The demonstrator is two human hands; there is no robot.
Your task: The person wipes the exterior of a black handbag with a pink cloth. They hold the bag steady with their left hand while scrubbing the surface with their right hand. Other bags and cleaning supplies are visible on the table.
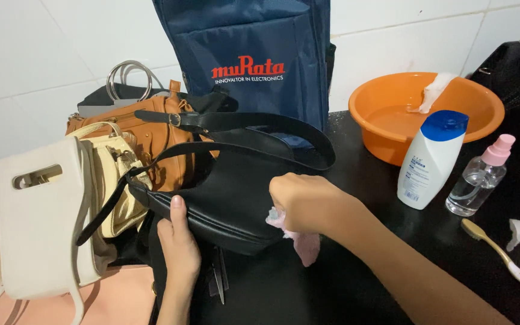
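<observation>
We note left hand (179,244) clasping black handbag (230,204) edge; right hand (302,204) closed on pink cloth (305,244), pressed against handbag, above tabletop (356,180).

left hand (179,244): thumb raised, gripping | right hand (302,204): fisted, knuckles up

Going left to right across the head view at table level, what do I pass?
White bag → cream bag → left hand → black handbag → right hand holding a pink cloth → white bottle with blue cap → clear spray bottle → toothbrush.
</observation>
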